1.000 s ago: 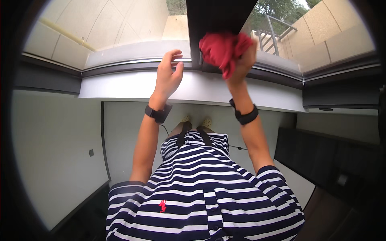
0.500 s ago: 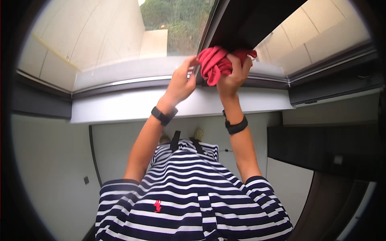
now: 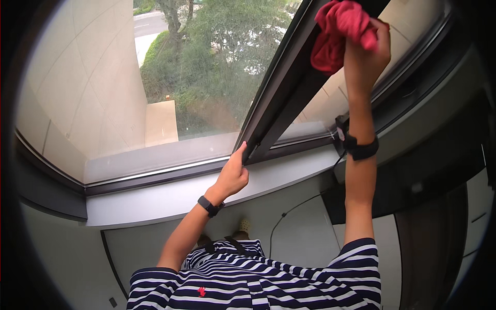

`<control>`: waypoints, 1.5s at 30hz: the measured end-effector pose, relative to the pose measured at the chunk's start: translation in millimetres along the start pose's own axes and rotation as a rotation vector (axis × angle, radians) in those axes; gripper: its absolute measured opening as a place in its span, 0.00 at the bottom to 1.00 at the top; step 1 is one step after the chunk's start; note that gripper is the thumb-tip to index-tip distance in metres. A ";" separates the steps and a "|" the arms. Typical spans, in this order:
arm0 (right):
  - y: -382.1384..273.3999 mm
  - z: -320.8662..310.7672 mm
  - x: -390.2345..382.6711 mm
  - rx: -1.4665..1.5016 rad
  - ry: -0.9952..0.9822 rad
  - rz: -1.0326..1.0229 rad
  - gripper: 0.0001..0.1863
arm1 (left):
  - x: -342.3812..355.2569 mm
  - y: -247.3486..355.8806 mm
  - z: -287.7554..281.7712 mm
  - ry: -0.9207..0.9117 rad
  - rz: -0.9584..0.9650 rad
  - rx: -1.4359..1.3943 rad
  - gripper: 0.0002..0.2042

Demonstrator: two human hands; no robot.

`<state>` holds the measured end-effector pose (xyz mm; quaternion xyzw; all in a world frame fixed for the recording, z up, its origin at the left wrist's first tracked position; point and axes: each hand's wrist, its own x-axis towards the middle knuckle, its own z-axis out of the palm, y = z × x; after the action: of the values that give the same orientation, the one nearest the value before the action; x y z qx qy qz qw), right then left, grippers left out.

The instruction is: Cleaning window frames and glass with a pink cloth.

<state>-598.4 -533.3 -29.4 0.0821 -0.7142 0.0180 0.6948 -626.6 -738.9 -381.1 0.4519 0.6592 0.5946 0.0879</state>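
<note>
A crumpled red cloth point(image 3: 345, 33) is bunched in my right hand point(image 3: 368, 64), which is raised high on the right. It lies against the dark upright window frame point(image 3: 289, 85) between the two panes. My left hand point(image 3: 233, 174) is at the lower end of that frame, closed on its edge with one finger pointing up along it. Part of its fingers is hidden by the frame. Left of the frame stands a large glass pane point(image 3: 217, 77) with marks on it; trees and a pale wall show through.
A white sill point(image 3: 155, 200) runs under the window. Below it is a grey wall panel point(image 3: 299, 232) with a thin dark cable point(image 3: 283, 214). A dark ledge point(image 3: 413, 175) is at the right. My foot in a pale yellow clog point(image 3: 245, 225) shows under the sill.
My right hand has carried the red cloth up and to the right along the frame. My left hand now holds the frame's lower end. The view has tilted upward, showing more outside.
</note>
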 end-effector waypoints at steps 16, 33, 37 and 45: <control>-0.9 7.5 65.2 -0.186 -0.125 -0.239 0.23 | 11.7 16.7 8.6 0.230 0.124 0.054 0.30; -58.8 23.9 62.4 -0.487 -0.449 -0.548 0.14 | 35.7 16.8 29.6 0.399 0.119 0.198 0.30; -59.8 23.5 -61.8 -0.210 -0.823 -0.514 0.10 | 37.9 16.4 28.2 0.390 0.094 0.195 0.30; -16.4 3.1 135.5 -0.459 -0.090 -0.640 0.14 | 35.0 14.9 23.4 0.323 0.081 0.200 0.29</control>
<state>-601.9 -562.4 104.0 0.1439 -0.6676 -0.3634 0.6337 -624.2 -699.6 -359.9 0.3832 0.7017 0.5941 -0.0883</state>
